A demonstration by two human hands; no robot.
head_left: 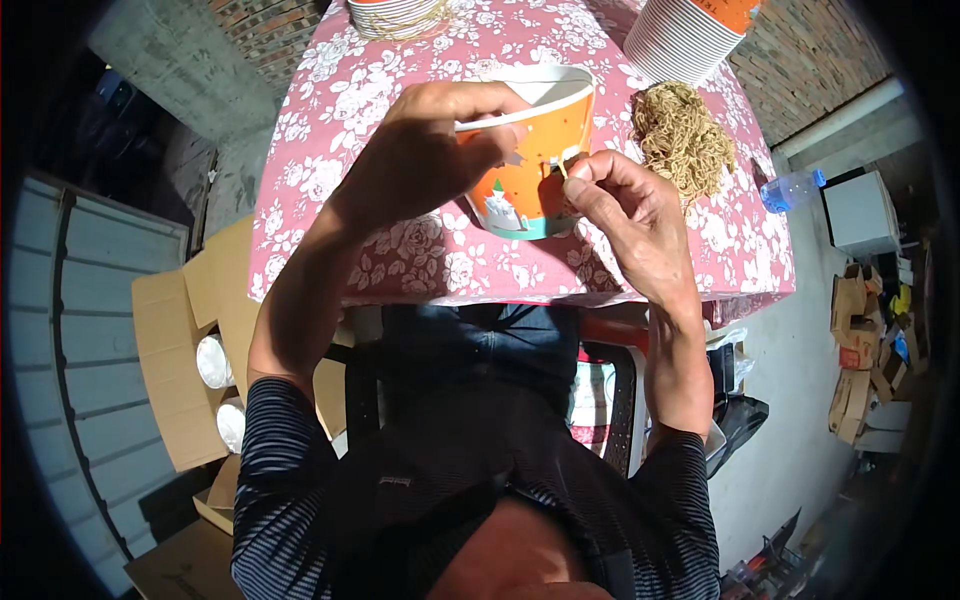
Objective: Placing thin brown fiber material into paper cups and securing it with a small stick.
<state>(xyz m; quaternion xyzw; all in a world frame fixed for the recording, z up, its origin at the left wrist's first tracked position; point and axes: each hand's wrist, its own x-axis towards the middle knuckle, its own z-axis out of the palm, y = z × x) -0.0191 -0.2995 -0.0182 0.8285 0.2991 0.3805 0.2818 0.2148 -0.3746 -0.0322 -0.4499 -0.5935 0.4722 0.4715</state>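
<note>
In the upper left of the frame, a stack of paper buckets [385,22] stands on the flowered desk [415,268], with gold cords [430,28] gathered around its lower part; I judge these to be the finished ones. At the upper centre, a single orange bucket [548,130] is in hand, and its cord seems to be only partly on: no full handle shows across its mouth. Fixing the cord at its sides probably remains. Right of it, a loose heap of gold cord [685,140] is left to use, and in the upper right another stack of orange buckets [682,45], with no cord visible on it, likely waits its turn.

As for the grip, the left hand [425,135] clasps the bucket's rim at its left side, one finger over the edge and others outside the wall. The bucket sits between the two hands, leaning slightly; whether its base touches the desk I cannot tell. The right hand [632,208], at the bucket's lower right, pinches a small pale strand [565,168] between thumb and forefinger, close against the wall; its far end is unclear.
</note>
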